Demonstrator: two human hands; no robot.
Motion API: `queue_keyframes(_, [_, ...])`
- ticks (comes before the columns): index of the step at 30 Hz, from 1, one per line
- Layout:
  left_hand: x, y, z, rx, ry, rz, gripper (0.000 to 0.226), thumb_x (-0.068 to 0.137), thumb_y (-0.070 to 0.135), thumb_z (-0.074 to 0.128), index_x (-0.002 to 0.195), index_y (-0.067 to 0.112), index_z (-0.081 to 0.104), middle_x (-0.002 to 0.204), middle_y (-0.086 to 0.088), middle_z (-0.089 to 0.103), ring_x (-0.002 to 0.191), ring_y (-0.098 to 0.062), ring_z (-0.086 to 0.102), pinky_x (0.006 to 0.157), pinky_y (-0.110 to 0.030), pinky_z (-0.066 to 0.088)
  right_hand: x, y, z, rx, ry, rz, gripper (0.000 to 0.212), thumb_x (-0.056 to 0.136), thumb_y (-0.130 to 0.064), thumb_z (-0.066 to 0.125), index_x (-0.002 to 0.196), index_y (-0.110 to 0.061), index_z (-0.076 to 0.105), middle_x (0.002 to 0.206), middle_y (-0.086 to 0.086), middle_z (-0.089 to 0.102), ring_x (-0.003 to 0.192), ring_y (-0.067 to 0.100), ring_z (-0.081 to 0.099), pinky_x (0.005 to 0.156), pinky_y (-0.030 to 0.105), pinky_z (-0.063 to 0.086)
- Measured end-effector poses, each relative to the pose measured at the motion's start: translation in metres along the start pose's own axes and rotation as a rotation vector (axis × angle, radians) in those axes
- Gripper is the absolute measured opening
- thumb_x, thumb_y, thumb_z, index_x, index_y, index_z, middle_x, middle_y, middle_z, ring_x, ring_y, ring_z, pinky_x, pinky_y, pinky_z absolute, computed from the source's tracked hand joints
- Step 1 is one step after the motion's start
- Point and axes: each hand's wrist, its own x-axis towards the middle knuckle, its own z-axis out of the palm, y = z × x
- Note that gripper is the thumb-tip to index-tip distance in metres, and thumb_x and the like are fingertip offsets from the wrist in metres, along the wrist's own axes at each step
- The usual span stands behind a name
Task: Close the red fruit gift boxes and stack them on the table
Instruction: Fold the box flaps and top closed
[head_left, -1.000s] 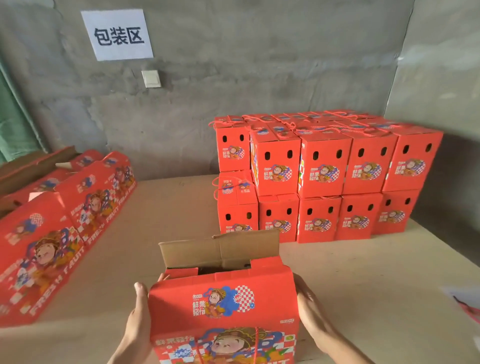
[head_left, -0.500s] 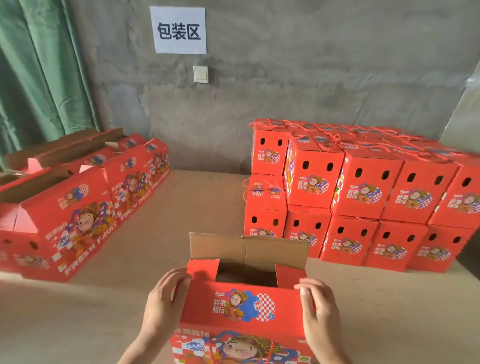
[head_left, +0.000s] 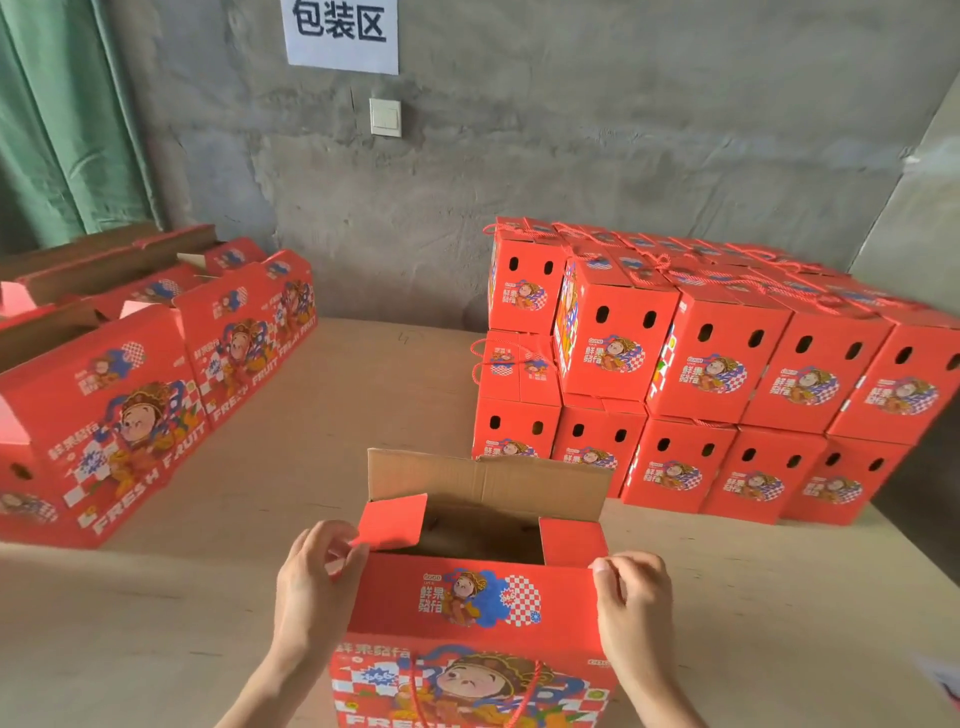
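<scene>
On table (head_left: 363, 389), beside closed stack (head_left: 717, 364): pinching box flaps (head_left: 395, 519) w/ L hand (head_left: 311, 587), R hand (head_left: 631, 603); leaving open boxes (head_left: 130, 395) undone.

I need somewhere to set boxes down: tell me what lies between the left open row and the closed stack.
Head view: bare table between the open row and the stack; at the near end stands the box being closed.

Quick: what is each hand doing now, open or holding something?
Left hand: pinches the left side flap of the open box.
Right hand: grips the open box's right top corner.
</scene>
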Motion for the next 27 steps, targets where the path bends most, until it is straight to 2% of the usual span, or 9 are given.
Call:
queue_keyframes(3, [0.011,0.002,-0.001,0.114,-0.118,-0.023,0.01,0.085,0.008,0.066,0.085,0.016,0.072,0.078,0.002,0.053,0.068,-0.013,0.053,0.068,-0.03,0.043,-0.002,-0.002,-0.002,0.107,-0.067,0.108,0.015,0.083,0.01,0.062,0.095,0.002,0.065,0.097,0.014,0.059,0.092,0.029,0.057,0.082,0.03,0.042])
queue_keyframes(9, [0.013,0.003,0.011,0.112,-0.154,-0.133,0.017,0.084,0.01,0.064,0.076,0.023,0.057,0.078,0.004,0.046,0.076,-0.021,0.05,0.066,-0.029,0.032,0.007,0.006,-0.004,0.049,-0.3,0.23,0.034,0.089,0.003,0.054,0.12,-0.009,0.055,0.124,0.005,0.056,0.119,0.02,0.051,0.094,0.019,0.036])
queue_keyframes(13, [0.021,-0.001,0.014,-0.004,-0.219,-0.293,0.021,0.085,0.012,0.063,0.102,0.017,0.051,0.099,-0.007,0.052,0.092,-0.026,0.054,0.075,-0.033,0.042,0.037,0.001,-0.004,0.157,-0.572,0.327,0.086,0.085,0.013,0.045,0.151,-0.027,0.006,0.156,-0.008,0.014,0.136,0.015,0.032,0.07,0.013,0.044])
queue_keyframes(16, [0.018,-0.001,0.013,-0.072,-0.239,-0.32,0.053,0.087,0.009,0.061,0.135,0.011,0.037,0.115,-0.011,0.05,0.106,-0.028,0.051,0.089,-0.039,0.044,0.043,0.0,-0.003,0.295,-0.635,0.379,0.093,0.083,0.018,0.04,0.151,-0.031,0.0,0.159,-0.004,0.005,0.143,0.013,0.019,0.071,0.011,0.042])
queue_keyframes(19, [0.011,0.006,0.011,-0.006,-0.182,-0.164,0.082,0.085,0.0,0.06,0.15,0.012,0.013,0.137,-0.019,0.037,0.123,-0.037,0.041,0.101,-0.048,0.037,0.04,0.004,-0.006,0.342,-0.611,0.341,0.082,0.078,0.02,0.043,0.14,-0.033,0.035,0.151,-0.003,0.031,0.105,0.002,0.056,0.059,0.009,0.044])
queue_keyframes(21, [0.006,0.009,0.009,0.106,-0.131,0.068,0.092,0.077,-0.005,0.066,0.151,0.011,0.014,0.148,-0.017,0.03,0.136,-0.037,0.03,0.109,-0.05,0.029,0.037,0.006,-0.009,0.332,-0.614,0.303,0.063,0.078,0.017,0.048,0.116,-0.033,0.052,0.139,-0.007,0.044,0.056,0.0,0.051,0.049,0.013,0.039])
queue_keyframes(22, [0.005,0.01,0.008,0.163,-0.12,0.207,0.093,0.074,-0.001,0.071,0.15,0.013,0.02,0.151,-0.012,0.029,0.14,-0.033,0.025,0.112,-0.05,0.024,0.034,0.008,-0.011,0.318,-0.626,0.28,0.057,0.079,0.014,0.05,0.112,-0.033,0.053,0.138,-0.01,0.044,0.055,0.0,0.05,0.052,0.013,0.039])
queue_keyframes(25, [0.003,0.011,0.006,0.391,-0.251,0.598,0.07,0.08,0.053,0.059,0.139,0.018,0.047,0.146,-0.001,0.041,0.141,-0.021,0.027,0.118,-0.046,0.005,0.03,0.022,-0.016,0.273,-0.74,0.151,0.053,0.084,-0.003,0.065,0.123,-0.035,0.046,0.147,-0.02,0.027,0.126,-0.003,0.037,0.098,0.016,0.029])
queue_keyframes(27, [0.009,0.015,0.006,0.513,-0.464,0.578,0.099,0.069,0.089,0.019,0.139,0.025,0.048,0.147,0.01,0.04,0.141,-0.012,0.028,0.118,-0.035,-0.004,0.033,0.025,-0.022,0.248,-0.865,0.095,0.06,0.082,-0.026,0.072,0.129,-0.039,0.037,0.151,-0.023,0.014,0.137,-0.004,0.013,0.109,0.022,0.014])
